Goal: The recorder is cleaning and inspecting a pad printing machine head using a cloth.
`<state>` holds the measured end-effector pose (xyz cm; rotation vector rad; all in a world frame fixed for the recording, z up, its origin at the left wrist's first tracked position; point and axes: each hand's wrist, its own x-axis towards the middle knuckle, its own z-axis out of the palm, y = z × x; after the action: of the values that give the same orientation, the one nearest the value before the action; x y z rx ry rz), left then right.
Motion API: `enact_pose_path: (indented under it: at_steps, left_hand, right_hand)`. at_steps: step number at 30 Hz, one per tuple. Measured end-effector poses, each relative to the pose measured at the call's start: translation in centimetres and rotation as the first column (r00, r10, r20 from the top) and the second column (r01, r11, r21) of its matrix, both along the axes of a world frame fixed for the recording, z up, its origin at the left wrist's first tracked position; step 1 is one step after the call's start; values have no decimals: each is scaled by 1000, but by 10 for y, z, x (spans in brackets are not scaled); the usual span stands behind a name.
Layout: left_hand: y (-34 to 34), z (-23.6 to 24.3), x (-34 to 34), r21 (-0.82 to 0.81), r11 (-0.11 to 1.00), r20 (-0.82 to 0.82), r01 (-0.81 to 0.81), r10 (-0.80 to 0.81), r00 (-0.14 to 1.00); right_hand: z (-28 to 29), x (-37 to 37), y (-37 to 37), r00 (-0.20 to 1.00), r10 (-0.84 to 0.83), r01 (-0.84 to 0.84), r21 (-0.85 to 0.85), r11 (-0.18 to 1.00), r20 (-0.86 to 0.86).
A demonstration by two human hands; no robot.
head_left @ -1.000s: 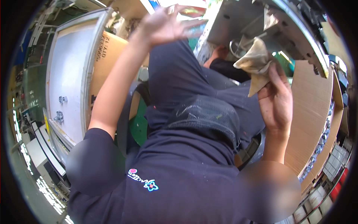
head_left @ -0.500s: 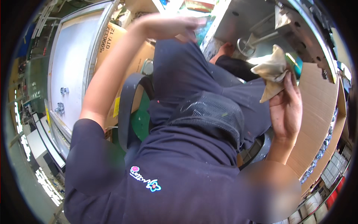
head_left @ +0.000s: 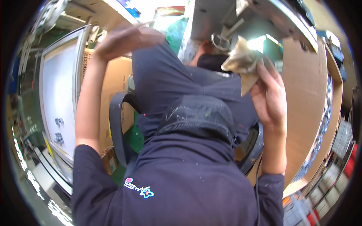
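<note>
A crumpled, stained beige cloth [head_left: 241,58] hangs from the fingers of my right hand [head_left: 269,94]. That hand is raised over my right thigh, palm turned partly up, with the thumb and fingers closed on the cloth's edge. One corner of the cloth points up and another hangs down. My left hand [head_left: 128,40] is held out above my left knee, its fingers pointing right. Motion smears those fingers, and I cannot make out whether anything is between them.
Ahead stands a grey metal machine frame [head_left: 260,22] with a round metal ring [head_left: 221,40] on a bar. A tall cardboard box [head_left: 303,94] is at the right. At the left are a white framed panel [head_left: 60,86] and another carton [head_left: 115,75]. Chair armrests [head_left: 116,120] flank me.
My left hand has swung left and slightly down. The cloth stays in my right hand. The whole view has shifted, so the surroundings sit further left.
</note>
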<state>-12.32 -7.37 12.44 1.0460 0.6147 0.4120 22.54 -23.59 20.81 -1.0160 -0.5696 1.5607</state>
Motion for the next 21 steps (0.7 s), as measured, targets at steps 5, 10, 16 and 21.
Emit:
enact_pose_path:
  at_steps: [5,10,16,21]
  left_hand:
    - [-9,-64,14,-453,808,101,-377,467,878]
    - [-34,-26,37,202,833,-441,-516,547,711]
    - [-45,-71,24,610,748,-343,-264,549,763]
    - [-44,-61,30,504,789,-366,-351,563,741]
  right_hand:
    - [9,4,-8,997,73,-73,-35,997,19]
    - [40,16,-27,987,64,-77,80,994,150]
    - [87,59,-3,899,-434,397,323,859,48]
    - [101,72,54,960,-249,276,294,915,-126]
